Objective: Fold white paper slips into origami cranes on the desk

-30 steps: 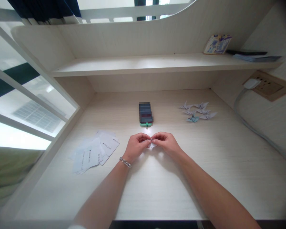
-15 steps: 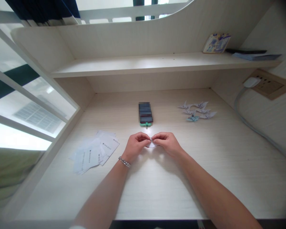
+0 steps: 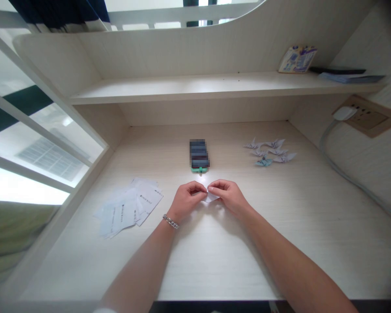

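Observation:
A small piece of folded white paper (image 3: 211,198) is held just above the desk, partly hidden by fingers. My left hand (image 3: 188,198) is closed, pinching its left side between thumb and fingers. On the opposite side my right hand (image 3: 228,194) pinches the same paper, its fingertips nearly meeting the left ones. Several folded paper cranes (image 3: 278,152) sit in a cluster at the back right, one of them bluish (image 3: 263,161). To the left lies a loose stack of printed white paper sheets (image 3: 122,213).
A phone (image 3: 199,154) with a green lower edge lies beyond my hands. A shelf (image 3: 189,84) runs across the back, holding a small printed packet (image 3: 298,59). At the right, a grey cable (image 3: 352,174) hangs from the wall socket (image 3: 371,116).
Both hands have shifted very slightly, still pinching the paper. A little more of its white surface shows beneath the fingers. The cranes, sheets and phone stay put.

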Motion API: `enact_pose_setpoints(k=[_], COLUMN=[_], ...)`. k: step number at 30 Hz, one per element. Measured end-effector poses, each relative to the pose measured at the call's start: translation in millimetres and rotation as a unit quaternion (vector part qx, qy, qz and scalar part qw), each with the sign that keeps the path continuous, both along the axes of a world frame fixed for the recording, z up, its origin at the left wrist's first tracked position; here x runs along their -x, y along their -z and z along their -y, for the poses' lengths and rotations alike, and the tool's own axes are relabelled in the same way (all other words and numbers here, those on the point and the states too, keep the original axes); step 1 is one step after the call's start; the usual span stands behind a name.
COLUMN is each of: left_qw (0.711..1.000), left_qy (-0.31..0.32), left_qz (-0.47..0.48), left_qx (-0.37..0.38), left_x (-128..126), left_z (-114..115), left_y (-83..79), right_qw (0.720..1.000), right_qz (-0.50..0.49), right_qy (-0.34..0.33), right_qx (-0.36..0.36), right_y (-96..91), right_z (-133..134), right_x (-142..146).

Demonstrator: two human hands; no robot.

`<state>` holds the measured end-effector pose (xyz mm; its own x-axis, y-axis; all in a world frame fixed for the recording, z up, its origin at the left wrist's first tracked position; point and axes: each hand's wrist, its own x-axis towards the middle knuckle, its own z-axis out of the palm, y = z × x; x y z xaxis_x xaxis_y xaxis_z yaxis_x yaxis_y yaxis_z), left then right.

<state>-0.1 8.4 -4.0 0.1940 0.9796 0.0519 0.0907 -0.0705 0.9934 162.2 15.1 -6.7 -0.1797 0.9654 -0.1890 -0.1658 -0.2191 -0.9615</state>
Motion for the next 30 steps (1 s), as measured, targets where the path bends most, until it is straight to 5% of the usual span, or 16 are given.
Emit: enact_pose_setpoints(k=[18, 30], left_qw=[0.992, 0.991], left_qy=[-0.014, -0.012], left_qz=[0.080, 0.096], left_qx=[0.098, 0.096], left_x=[-1.7, -3.0], left_z=[-2.9, -3.7], left_y=[4.0, 8.1], right_qw=[0.996, 0.993], right_qz=[0.064, 0.093], right_qy=[0.021, 0.021], right_qx=[-0.057, -0.062], right_y=[5.4, 5.2], right_z=[-2.5, -2.4], right_x=[-1.8, -0.9])
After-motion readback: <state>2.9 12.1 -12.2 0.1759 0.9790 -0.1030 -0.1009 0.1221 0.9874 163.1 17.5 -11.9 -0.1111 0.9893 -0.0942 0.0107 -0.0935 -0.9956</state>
